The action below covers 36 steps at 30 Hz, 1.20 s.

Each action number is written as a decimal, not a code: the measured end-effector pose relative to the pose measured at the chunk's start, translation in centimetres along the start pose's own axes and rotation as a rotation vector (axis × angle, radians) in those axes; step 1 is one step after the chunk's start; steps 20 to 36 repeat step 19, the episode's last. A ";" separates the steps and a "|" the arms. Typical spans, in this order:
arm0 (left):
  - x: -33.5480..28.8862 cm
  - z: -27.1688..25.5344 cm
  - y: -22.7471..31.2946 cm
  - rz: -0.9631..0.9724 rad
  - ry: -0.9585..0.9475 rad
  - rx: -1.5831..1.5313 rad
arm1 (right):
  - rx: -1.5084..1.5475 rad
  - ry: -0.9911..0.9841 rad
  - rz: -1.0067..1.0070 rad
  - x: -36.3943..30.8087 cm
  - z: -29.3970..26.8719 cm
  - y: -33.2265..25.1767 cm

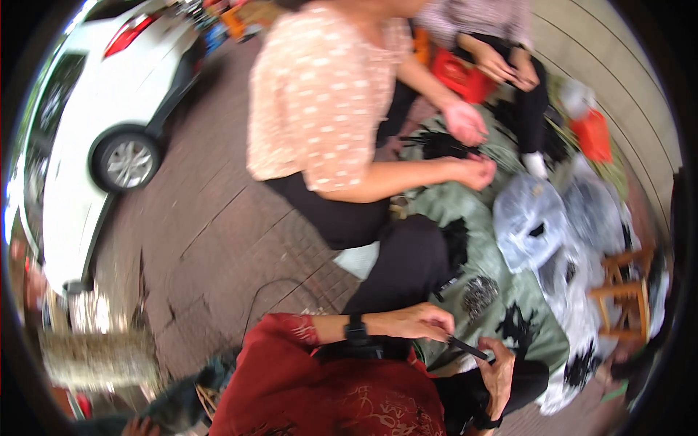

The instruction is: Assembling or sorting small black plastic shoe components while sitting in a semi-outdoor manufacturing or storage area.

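Low in the head view, a thin black strip [467,347] spans the gap between my two hands. My left hand [420,321], coming in from the left with a dark watch on its wrist, pinches the strip's left end. Its right end sits between the fingers of my right hand [499,372], which wears a dark band at the wrist. Just beyond my hands lies a green sheet [483,225] on the ground. On it are a heap of small silvery pieces [480,296] and a pile of black strips [518,327].
A person in a dotted top [320,94] sits close ahead; another person [472,22] sits farther back. Clear plastic bags [529,218] stand right of the sheet, near a wooden stool [622,294]. A white car [87,138] is parked at left on brick paving [196,240].
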State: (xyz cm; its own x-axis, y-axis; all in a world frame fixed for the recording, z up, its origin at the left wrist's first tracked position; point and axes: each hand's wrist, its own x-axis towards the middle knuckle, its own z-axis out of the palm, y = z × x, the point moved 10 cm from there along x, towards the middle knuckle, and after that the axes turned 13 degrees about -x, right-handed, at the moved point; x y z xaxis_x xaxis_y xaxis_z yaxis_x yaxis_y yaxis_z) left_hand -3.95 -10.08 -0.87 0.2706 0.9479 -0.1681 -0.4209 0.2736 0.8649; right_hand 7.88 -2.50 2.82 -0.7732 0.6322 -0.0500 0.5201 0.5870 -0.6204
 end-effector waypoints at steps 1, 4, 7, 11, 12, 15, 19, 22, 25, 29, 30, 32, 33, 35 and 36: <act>0.1 0.6 0.3 -0.031 0.003 -0.085 | 0.018 -0.017 -0.011 0.0 1.3 0.9; 0.3 1.5 1.1 0.065 -0.017 -0.112 | -0.017 -0.268 0.002 0.3 5.2 1.3; -0.4 1.3 4.8 0.403 0.041 0.176 | 0.055 -0.653 0.115 -1.4 11.8 5.7; -2.5 -1.7 8.1 0.628 0.262 0.194 | 0.116 -1.016 0.040 -2.9 17.3 5.0; -2.9 -2.2 8.8 0.645 0.286 0.223 | 0.068 -1.105 -0.005 -3.7 19.3 7.1; -4.0 -2.7 9.9 0.738 0.311 0.206 | 0.100 -1.119 0.063 -3.8 21.9 9.8; -6.4 -3.4 10.7 0.754 0.374 0.226 | 0.075 -1.421 0.282 -5.6 23.4 7.8; -6.4 -3.4 10.7 0.754 0.374 0.226 | 0.075 -1.421 0.282 -5.6 23.4 7.8; -6.4 -3.4 10.7 0.754 0.374 0.226 | 0.075 -1.421 0.282 -5.6 23.4 7.8; -6.4 -3.4 10.7 0.754 0.374 0.226 | 0.075 -1.421 0.282 -5.6 23.4 7.8; -6.4 -3.4 10.7 0.754 0.374 0.226 | 0.075 -1.421 0.282 -5.6 23.4 7.8; -6.4 -3.4 10.7 0.754 0.374 0.226 | 0.075 -1.421 0.282 -5.6 23.4 7.8; -6.4 -3.4 10.7 0.754 0.374 0.226 | 0.075 -1.421 0.282 -5.6 23.4 7.8; -6.4 -3.4 10.7 0.754 0.374 0.226 | 0.075 -1.421 0.282 -5.6 23.4 7.8; -6.4 -3.4 10.7 0.754 0.374 0.226 | 0.075 -1.421 0.282 -5.6 23.4 7.8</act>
